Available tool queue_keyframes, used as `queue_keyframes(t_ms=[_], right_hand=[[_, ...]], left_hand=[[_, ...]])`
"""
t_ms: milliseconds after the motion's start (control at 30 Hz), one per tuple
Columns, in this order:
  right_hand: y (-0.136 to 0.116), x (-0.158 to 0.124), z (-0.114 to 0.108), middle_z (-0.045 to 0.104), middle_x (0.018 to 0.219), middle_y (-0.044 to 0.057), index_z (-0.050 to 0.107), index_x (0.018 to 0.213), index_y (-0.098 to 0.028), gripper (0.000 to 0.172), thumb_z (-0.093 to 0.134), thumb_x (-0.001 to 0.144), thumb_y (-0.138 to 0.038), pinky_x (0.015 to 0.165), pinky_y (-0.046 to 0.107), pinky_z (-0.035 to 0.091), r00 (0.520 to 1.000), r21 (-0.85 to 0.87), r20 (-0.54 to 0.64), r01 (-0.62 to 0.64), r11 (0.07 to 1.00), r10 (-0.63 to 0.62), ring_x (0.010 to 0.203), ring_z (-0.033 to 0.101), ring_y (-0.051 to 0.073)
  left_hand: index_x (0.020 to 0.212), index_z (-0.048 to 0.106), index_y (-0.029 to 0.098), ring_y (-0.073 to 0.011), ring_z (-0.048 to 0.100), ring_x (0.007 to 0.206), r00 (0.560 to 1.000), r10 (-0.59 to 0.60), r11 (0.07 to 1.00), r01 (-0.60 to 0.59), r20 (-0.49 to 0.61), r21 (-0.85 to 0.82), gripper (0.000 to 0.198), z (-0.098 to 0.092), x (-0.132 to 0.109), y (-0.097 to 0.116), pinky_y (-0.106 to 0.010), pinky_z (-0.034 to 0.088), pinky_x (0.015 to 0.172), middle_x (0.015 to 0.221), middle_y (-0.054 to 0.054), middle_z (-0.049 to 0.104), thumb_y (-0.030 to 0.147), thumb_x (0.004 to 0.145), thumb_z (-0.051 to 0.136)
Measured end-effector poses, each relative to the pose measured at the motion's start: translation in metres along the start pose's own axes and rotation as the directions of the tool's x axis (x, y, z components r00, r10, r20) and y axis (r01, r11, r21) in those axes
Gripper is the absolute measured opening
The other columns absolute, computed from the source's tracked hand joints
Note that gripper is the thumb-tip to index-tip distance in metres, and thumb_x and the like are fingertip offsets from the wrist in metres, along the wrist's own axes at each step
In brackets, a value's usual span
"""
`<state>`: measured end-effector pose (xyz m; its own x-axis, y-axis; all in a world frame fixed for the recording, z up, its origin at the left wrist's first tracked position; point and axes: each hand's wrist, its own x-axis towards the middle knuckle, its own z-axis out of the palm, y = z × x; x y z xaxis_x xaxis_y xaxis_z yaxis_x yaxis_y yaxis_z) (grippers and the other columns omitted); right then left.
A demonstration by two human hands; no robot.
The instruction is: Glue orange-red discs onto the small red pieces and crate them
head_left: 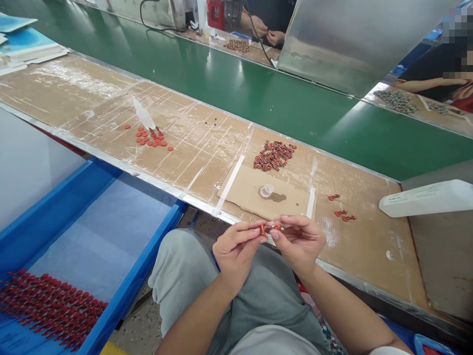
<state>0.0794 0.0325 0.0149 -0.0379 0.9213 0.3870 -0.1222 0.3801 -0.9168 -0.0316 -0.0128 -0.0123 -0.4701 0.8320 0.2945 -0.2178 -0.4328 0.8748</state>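
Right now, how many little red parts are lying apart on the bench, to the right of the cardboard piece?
3. One small red part lies nearest the bench's far side; a second and a third sit close together, right of the cardboard piece. None looks hidden.

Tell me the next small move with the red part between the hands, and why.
Probably set the small red part down beside the three similar red pieces: the left hand and right hand both pinch it, and those pieces lie just beyond the right hand.
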Motion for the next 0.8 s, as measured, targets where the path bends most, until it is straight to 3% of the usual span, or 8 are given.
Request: queue_keyframes(t_ms=[167,300,400,567,667,800], right_hand=[[-0.004,-0.005,-0.026,0.073,0.075,0.0,0.068,0.092,-0.024,0.028,0.078,0.068,-0.014,0.064,0.029,0.063,0.998,-0.026,-0.064,-0.023,0.999,0.022,0.069,0.072,0.017],[-0.001,-0.012,-0.08,0.074,0.076,0.003,0.069,0.091,-0.02,0.027,0.08,0.067,-0.017,0.065,0.03,0.062,0.961,-0.27,-0.278,-0.068,0.96,-0.01,0.067,0.071,0.017],[0.006,-0.018,-0.134,0.073,0.077,0.006,0.069,0.092,-0.016,0.029,0.08,0.067,-0.025,0.062,0.03,0.059,0.903,-0.56,-0.421,-0.181,0.809,-0.09,0.065,0.069,0.017],[0.02,-0.025,-0.215,0.073,0.08,0.008,0.068,0.099,-0.015,0.035,0.073,0.073,-0.038,0.061,0.029,0.056,0.902,-0.823,-0.394,-0.261,0.505,-0.176,0.062,0.065,0.016],[0.025,-0.023,-0.24,0.074,0.085,0.008,0.067,0.102,-0.016,0.036,0.069,0.076,-0.041,0.066,0.03,0.057,0.914,-0.894,-0.352,-0.264,0.363,-0.201,0.065,0.067,0.016],[0.033,-0.016,-0.251,0.074,0.088,0.007,0.066,0.105,-0.017,0.037,0.066,0.078,-0.042,0.068,0.031,0.057,0.923,-0.923,-0.32,-0.253,0.291,-0.213,0.066,0.067,0.016]], left_hand=[[0.086,0.075,0.026,-0.0203,0.071,0.088,0.988,-0.141,0.986,0.135,-0.06,-0.102,0.019,0.004,0.0,-0.002,-0.035,0.06,0.076,0.094,-0.003,0.074,0.015,0.07,0.077],[0.085,0.074,0.024,-0.0184,0.071,0.088,0.936,-0.325,0.929,0.288,-0.137,-0.233,0.017,0.004,0.005,-0.005,-0.033,0.059,0.081,0.091,-0.003,0.075,0.021,0.069,0.079],[0.084,0.074,0.023,-0.0177,0.071,0.087,0.904,-0.389,0.906,0.34,-0.18,-0.253,0.016,0.003,0.01,-0.007,-0.03,0.059,0.082,0.089,-0.002,0.075,0.024,0.069,0.08],[0.082,0.074,0.022,-0.0146,0.072,0.086,0.897,-0.4,0.899,0.343,-0.189,-0.273,0.01,0.004,0.013,-0.014,-0.023,0.058,0.08,0.087,-0.002,0.076,0.022,0.072,0.077],[0.083,0.074,0.021,-0.0137,0.071,0.087,0.891,-0.419,0.89,0.365,-0.173,-0.274,0.01,0.008,0.012,-0.018,-0.021,0.058,0.08,0.088,-0.002,0.076,0.021,0.073,0.077],[0.083,0.074,0.021,-0.0132,0.071,0.087,0.883,-0.439,0.881,0.386,-0.165,-0.275,0.011,0.011,0.011,-0.02,-0.02,0.058,0.08,0.088,-0.002,0.076,0.022,0.073,0.077]])
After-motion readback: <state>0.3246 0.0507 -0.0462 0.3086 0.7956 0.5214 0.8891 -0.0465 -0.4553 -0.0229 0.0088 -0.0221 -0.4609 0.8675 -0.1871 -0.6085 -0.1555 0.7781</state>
